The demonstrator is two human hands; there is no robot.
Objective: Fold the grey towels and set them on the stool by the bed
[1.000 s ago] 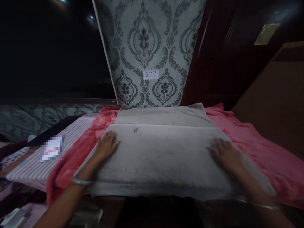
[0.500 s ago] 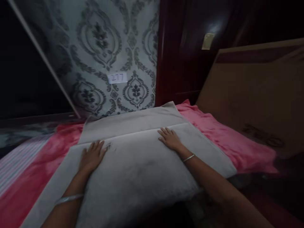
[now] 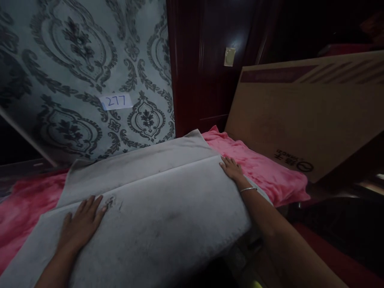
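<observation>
A pale grey cloth (image 3: 168, 200) lies spread before me, with a straight fold edge running across its upper part. My left hand (image 3: 81, 224) rests flat on its left side, fingers spread, just beside a small dark mark (image 3: 111, 202) on the cloth. At the right end of the fold edge lies my right hand (image 3: 232, 170), palm down with the fingers stretched out. A thin bracelet (image 3: 248, 189) circles the right wrist. Nothing is gripped in either hand.
Pink fabric (image 3: 261, 168) shows beneath the cloth on both sides. A large cardboard box (image 3: 300, 120) leans at the right. Behind stand a patterned wall (image 3: 135, 132) with a paper label (image 3: 117, 101) reading 277, and a dark red door (image 3: 201, 80).
My right hand has slid right along the fold edge to its right end. The left hand stays flat near the dark mark. The view has turned to the right.
</observation>
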